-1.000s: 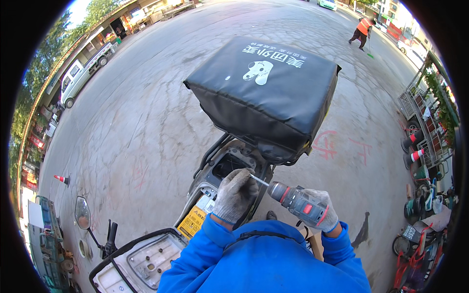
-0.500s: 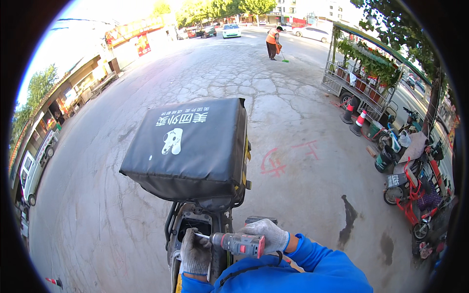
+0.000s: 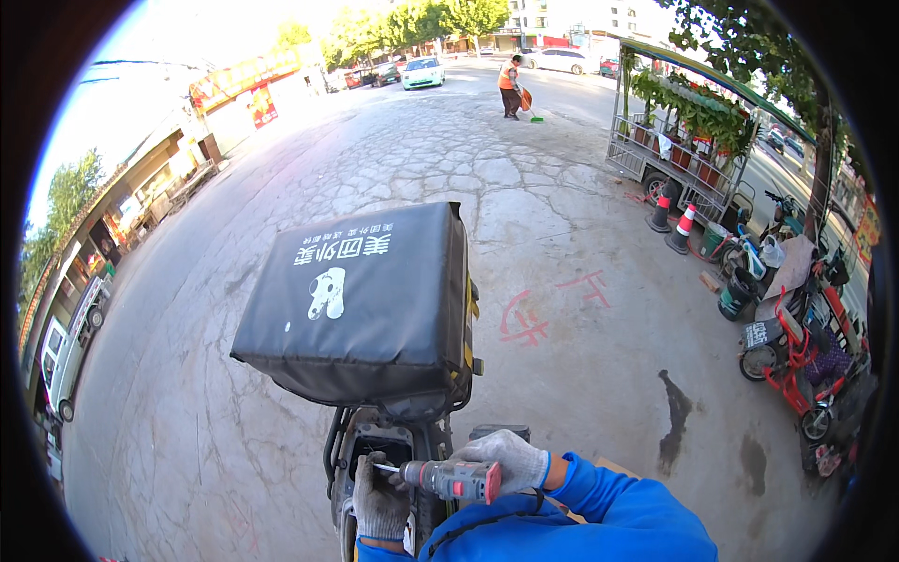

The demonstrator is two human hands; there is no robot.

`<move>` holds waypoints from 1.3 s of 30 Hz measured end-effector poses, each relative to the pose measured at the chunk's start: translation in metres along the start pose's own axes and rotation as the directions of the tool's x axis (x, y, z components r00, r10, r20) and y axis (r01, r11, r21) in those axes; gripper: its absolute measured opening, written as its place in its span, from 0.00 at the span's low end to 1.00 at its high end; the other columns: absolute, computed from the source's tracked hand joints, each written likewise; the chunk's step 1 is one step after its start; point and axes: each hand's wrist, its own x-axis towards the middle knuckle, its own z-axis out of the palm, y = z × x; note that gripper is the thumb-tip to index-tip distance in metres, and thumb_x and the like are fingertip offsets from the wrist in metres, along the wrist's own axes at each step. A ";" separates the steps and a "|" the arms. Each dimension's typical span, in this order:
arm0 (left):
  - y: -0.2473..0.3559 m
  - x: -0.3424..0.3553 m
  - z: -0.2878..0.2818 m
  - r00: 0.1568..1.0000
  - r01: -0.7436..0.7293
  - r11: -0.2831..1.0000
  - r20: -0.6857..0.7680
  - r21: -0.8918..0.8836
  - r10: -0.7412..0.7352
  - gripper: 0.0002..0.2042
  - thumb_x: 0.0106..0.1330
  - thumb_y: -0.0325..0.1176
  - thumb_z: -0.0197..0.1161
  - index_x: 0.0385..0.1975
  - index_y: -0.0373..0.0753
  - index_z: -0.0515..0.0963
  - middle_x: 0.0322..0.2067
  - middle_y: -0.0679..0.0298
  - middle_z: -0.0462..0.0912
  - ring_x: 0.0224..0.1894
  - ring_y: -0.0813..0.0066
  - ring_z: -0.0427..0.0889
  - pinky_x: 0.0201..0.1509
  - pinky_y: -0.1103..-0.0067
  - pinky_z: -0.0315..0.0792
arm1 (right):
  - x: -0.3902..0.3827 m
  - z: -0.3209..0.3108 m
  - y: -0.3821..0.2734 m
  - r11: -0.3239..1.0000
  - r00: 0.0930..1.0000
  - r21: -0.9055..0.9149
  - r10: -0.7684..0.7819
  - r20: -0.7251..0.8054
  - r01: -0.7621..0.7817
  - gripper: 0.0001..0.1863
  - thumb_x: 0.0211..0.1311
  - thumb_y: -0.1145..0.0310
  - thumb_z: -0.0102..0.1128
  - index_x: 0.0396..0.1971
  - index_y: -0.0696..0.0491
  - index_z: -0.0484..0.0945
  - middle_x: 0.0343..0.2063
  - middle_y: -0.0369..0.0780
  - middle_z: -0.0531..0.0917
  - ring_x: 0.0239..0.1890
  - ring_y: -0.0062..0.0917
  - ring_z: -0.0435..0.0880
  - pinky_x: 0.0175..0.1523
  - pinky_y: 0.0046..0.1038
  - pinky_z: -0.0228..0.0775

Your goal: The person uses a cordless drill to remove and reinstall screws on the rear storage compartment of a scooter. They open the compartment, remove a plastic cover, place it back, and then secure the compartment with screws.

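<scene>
A grey and red cordless drill point(image 3: 451, 480) lies level over the scooter's open body, its long silver bit pointing left. My right hand point(image 3: 510, 458), in a grey-white work glove, is closed on the drill from the right; its handle is hidden. My left hand point(image 3: 382, 506), gloved too, has its fingers curled together at the bit's tip. Whatever they pinch is too small or covered to make out. Just beyond that hand is the dark opening in the scooter body point(image 3: 384, 440). A black delivery box point(image 3: 356, 309) sits on the scooter's rear rack.
To the right, parked scooters point(image 3: 796, 361), a dark bucket point(image 3: 737, 294) and traffic cones point(image 3: 682, 229) stand beside a trailer of potted plants point(image 3: 679, 150). Further off, a person in an orange vest point(image 3: 509, 86) sweeps. A white car point(image 3: 423, 73) is on the road; a van point(image 3: 70, 351) stands left.
The whole view has tilted slightly, so box and scooter sit a little lower. Both hands keep their places at the drill and bit. The distant white car has come nearer.
</scene>
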 end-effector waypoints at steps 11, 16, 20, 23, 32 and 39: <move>0.001 0.004 -0.004 0.998 0.014 1.000 -0.062 0.023 -0.012 0.18 0.82 0.52 0.58 0.44 0.43 0.83 0.23 0.71 0.76 0.24 0.76 0.72 0.30 0.75 0.68 | 0.011 0.006 0.006 0.998 0.999 -0.067 -0.007 0.052 0.010 0.26 0.56 0.53 0.78 0.53 0.49 0.86 0.35 0.43 0.89 0.37 0.40 0.91 0.42 0.35 0.82; 0.004 0.005 -0.007 0.997 0.069 0.996 -0.041 -0.052 -0.071 0.18 0.83 0.52 0.56 0.42 0.44 0.82 0.21 0.73 0.73 0.21 0.79 0.68 0.26 0.77 0.65 | 0.014 0.009 0.007 0.998 0.997 -0.055 0.000 0.075 0.004 0.26 0.56 0.53 0.78 0.53 0.49 0.86 0.36 0.43 0.89 0.37 0.38 0.91 0.42 0.35 0.82; 0.006 0.007 -0.006 0.995 0.047 0.999 -0.089 -0.028 -0.049 0.18 0.83 0.52 0.57 0.41 0.44 0.81 0.20 0.74 0.72 0.20 0.80 0.68 0.26 0.78 0.65 | 0.017 0.013 0.006 1.000 0.998 -0.004 0.005 0.065 -0.005 0.26 0.56 0.54 0.78 0.53 0.49 0.86 0.36 0.43 0.89 0.36 0.38 0.90 0.42 0.35 0.81; 0.007 0.007 -0.002 0.997 0.016 1.000 -0.081 -0.027 -0.018 0.17 0.82 0.52 0.57 0.41 0.45 0.81 0.21 0.74 0.73 0.20 0.81 0.69 0.26 0.79 0.66 | 0.018 0.015 0.001 0.997 0.999 0.077 0.025 0.037 -0.027 0.27 0.54 0.55 0.78 0.53 0.50 0.86 0.37 0.45 0.89 0.37 0.42 0.90 0.45 0.37 0.82; 0.012 0.007 -0.022 0.987 -0.138 0.989 -0.095 -0.053 0.133 0.16 0.83 0.50 0.57 0.41 0.44 0.81 0.22 0.73 0.75 0.20 0.82 0.68 0.26 0.79 0.67 | 0.029 0.038 -0.008 0.989 0.997 0.132 0.058 0.057 -0.065 0.28 0.52 0.59 0.78 0.54 0.51 0.85 0.39 0.47 0.90 0.39 0.44 0.91 0.47 0.38 0.83; 0.024 0.002 -0.055 0.980 -0.156 0.981 -0.142 -0.112 0.139 0.16 0.83 0.50 0.57 0.42 0.44 0.81 0.25 0.71 0.76 0.22 0.81 0.69 0.29 0.79 0.70 | 0.040 0.067 -0.021 0.985 0.998 0.168 0.022 0.057 -0.031 0.29 0.51 0.62 0.78 0.55 0.51 0.85 0.38 0.48 0.90 0.39 0.44 0.91 0.47 0.38 0.84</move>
